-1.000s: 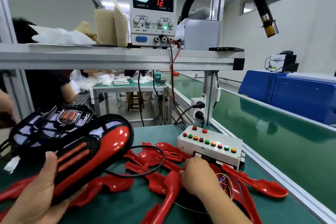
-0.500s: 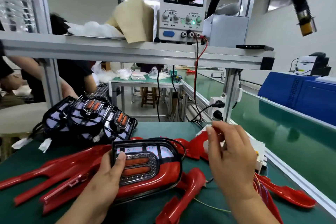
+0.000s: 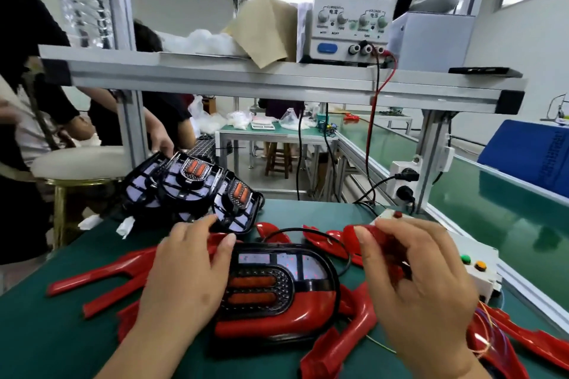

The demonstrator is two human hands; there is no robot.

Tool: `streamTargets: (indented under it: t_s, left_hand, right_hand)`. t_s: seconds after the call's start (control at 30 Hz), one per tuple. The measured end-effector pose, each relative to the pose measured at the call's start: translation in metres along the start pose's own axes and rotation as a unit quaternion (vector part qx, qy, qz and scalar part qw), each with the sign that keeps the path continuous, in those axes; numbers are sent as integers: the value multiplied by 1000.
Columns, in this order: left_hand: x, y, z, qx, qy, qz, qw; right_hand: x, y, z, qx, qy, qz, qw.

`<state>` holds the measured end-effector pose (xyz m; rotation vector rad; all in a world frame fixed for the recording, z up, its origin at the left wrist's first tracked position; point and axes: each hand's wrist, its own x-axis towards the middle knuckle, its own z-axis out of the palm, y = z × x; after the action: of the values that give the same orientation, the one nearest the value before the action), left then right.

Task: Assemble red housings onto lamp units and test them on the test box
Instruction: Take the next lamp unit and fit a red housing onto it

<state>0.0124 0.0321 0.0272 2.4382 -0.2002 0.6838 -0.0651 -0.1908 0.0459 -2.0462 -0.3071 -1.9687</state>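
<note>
An assembled lamp, black-framed with a red housing around its lower edge, lies face up on the green mat. My left hand grips its left end, thumb on the top rim. My right hand hovers to the lamp's right with fingers spread and curled, holding nothing, and covers part of the white test box. Only a few of the box's coloured buttons show. A stack of bare black lamp units stands behind my left hand. Loose red housings lie all around the lamp.
A power supply reading 0.000 sits on the aluminium shelf above the bench. A green conveyor belt runs along the right. Other people and a white stool are close on the left. The lamp's black cable loops behind it.
The lamp came down from my raised left hand onto the mat. My right hand left the test box's front and lifted. The power supply reading dropped to zero.
</note>
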Motion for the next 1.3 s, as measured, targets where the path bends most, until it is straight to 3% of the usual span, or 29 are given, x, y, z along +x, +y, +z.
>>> streamTargets:
  t_s: [0.03, 0.07, 0.1, 0.17, 0.23, 0.3, 0.4, 0.47, 0.53, 0.63, 0.73, 0.87, 0.93, 1.0, 1.07, 1.17, 1.3]
  left_hand:
    - [-6, 10, -2, -83, 18, 36, 996]
    - [-13, 22, -4, -198, -13, 48, 979]
    - [-21, 37, -6, -324, -91, 28, 941]
    - [-32, 54, -3, -511, -245, -46, 823]
    - [-33, 56, 0, -589, -293, -108, 746]
    - [-27, 51, -2, -626, -291, -138, 710]
    - [-18, 37, -6, -595, -297, -107, 739]
    - [-13, 25, -13, -556, -345, -70, 753]
    - [-10, 16, -20, -544, -401, -52, 735]
    - [-7, 8, -22, -528, -422, -34, 736]
    - [0, 1, -17, -519, -340, -61, 782]
    - [18, -19, 3, -404, -69, -180, 894]
    - [18, -24, 13, -335, -45, -204, 919]
    - [12, -24, 22, -277, -68, -211, 935]
    - [5, -17, 24, -246, -91, -213, 941]
    - [-2, -6, 27, -281, -141, -233, 920]
    - [-8, -2, 34, -360, -124, -229, 896]
  right_hand:
    - [-3, -5, 1, 10, -3, -11, 1000]
    - [-7, -12, 3, 31, -13, -21, 999]
    - [-11, -18, 5, 64, -37, -29, 997]
    - [-25, -30, 11, 150, -137, -10, 979]
    - [-32, -39, 14, 240, -264, 47, 933]
    - [-33, -41, 16, 264, -323, 39, 908]
    - [-23, -34, 14, 220, -214, -50, 950]
    - [-13, -19, 9, 181, -179, 16, 967]
    - [-6, -9, 4, 191, -257, 117, 940]
    - [-10, -3, 4, 287, -370, 208, 859]
    - [-14, 7, 10, 341, -365, 310, 809]
    - [-9, 36, 9, 376, -223, 494, 751]
    - [-11, 43, 9, 346, -266, 507, 743]
    - [-19, 40, 13, 324, -317, 508, 733]
    - [-28, 31, 19, 314, -338, 510, 726]
    - [-37, 15, 29, 298, -323, 496, 749]
    - [-42, 1, 39, 267, -295, 503, 767]
